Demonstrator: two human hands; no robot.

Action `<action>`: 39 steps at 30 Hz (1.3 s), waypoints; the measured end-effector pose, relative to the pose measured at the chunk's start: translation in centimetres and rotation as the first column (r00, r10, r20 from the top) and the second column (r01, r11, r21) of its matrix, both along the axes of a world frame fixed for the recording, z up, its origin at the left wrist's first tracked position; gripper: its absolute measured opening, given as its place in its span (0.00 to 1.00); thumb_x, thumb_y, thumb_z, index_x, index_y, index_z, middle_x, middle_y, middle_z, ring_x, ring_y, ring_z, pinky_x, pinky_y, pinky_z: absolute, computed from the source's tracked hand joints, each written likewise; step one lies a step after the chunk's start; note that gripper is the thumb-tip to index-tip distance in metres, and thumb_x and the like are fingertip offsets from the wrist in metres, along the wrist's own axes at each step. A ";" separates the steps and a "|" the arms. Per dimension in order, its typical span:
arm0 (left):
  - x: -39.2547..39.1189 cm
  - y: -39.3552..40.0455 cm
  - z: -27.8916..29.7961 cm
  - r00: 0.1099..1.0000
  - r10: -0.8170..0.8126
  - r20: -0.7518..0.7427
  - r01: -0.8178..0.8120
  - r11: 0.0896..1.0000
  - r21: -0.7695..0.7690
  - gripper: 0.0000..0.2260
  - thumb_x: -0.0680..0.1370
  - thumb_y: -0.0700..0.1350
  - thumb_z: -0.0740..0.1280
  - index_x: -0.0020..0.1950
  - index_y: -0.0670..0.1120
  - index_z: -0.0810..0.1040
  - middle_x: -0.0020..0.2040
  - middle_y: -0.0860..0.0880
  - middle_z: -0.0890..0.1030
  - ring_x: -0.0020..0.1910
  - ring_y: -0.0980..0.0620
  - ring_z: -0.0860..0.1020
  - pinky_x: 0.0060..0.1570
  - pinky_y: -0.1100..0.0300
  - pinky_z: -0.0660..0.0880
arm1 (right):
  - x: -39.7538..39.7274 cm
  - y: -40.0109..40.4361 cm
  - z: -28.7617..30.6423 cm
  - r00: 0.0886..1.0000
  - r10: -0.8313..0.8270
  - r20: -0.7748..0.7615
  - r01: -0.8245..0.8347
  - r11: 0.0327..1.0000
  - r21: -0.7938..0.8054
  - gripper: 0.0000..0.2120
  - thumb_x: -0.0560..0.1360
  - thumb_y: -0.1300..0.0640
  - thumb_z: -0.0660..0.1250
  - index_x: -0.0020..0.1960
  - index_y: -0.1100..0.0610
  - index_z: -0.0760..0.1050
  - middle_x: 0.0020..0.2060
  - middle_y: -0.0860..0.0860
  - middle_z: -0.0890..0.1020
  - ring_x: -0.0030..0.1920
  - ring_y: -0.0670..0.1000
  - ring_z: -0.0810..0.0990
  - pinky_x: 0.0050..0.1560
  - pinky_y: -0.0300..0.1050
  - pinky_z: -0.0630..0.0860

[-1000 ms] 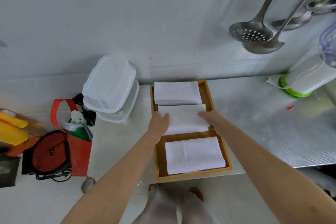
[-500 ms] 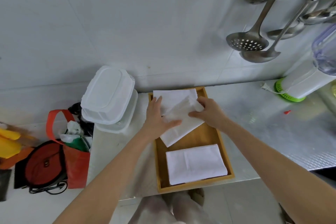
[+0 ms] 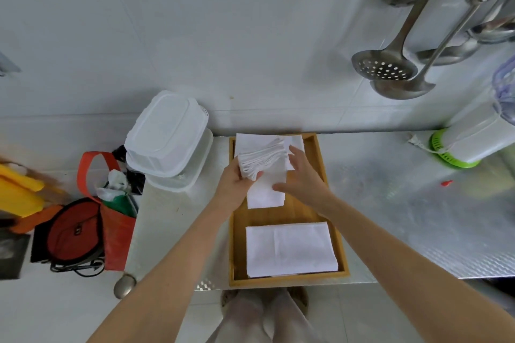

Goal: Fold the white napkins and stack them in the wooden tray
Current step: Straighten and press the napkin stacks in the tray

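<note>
Far left, on the floor: yellow item (image 3: 16,189), red bag (image 3: 111,203). On the counter's (image 3: 418,217) left end, clear lidded containers (image 3: 167,136) just beside wooden tray (image 3: 341,245). Left hand (image 3: 237,184) gripping a fanned wad of white napkins (image 3: 262,159) over the tray's far end. Right hand (image 3: 303,175) flat, fingers spread, touching a hanging napkin. Folded stack (image 3: 289,248) in the tray's near end. Hung on the wall, right: slotted spoon (image 3: 384,64), ladle (image 3: 401,88). Green-based appliance (image 3: 471,142) far right.
</note>
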State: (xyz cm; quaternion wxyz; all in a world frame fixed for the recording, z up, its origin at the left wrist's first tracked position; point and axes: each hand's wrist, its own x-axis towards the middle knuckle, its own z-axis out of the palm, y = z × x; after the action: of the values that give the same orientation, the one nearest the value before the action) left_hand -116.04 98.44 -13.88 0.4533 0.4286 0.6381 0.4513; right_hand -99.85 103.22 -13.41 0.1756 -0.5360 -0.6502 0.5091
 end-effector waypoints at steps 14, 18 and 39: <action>2.7 0.9 1.8 0.877 0.370 0.307 -0.366 0.928 -0.072 0.09 0.78 0.54 0.64 0.54 0.53 0.78 0.48 0.52 0.82 0.50 0.53 0.81 0.50 0.60 0.77 | -1.6 -0.6 -0.7 0.988 0.029 -0.150 -0.010 0.992 0.124 0.36 0.69 0.62 0.76 0.68 0.53 0.58 0.53 0.42 0.71 0.53 0.42 0.75 0.47 0.31 0.77; 3.1 1.5 2.1 0.890 0.358 0.283 -0.343 0.934 -0.102 0.03 0.79 0.54 0.64 0.51 0.59 0.76 0.48 0.53 0.81 0.50 0.54 0.80 0.47 0.63 0.77 | -1.8 -0.5 -1.1 0.966 0.084 -0.244 -0.059 0.992 0.109 0.36 0.67 0.63 0.76 0.67 0.55 0.59 0.54 0.46 0.73 0.55 0.45 0.76 0.54 0.38 0.78; 4.1 0.7 1.6 0.973 0.217 0.082 -0.223 0.972 0.070 0.07 0.77 0.51 0.59 0.44 0.49 0.70 0.42 0.51 0.72 0.43 0.56 0.71 0.31 0.73 0.65 | 1.4 0.2 0.4 0.991 0.130 0.039 -0.134 0.897 0.420 0.19 0.68 0.55 0.77 0.53 0.59 0.74 0.47 0.49 0.81 0.49 0.45 0.79 0.38 0.38 0.79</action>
State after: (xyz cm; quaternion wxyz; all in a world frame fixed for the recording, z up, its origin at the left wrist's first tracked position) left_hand -111.99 99.16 -12.31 0.4064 0.3558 0.6463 0.5390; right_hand -98.46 103.41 -12.99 0.2490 -0.4425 -0.7805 0.3646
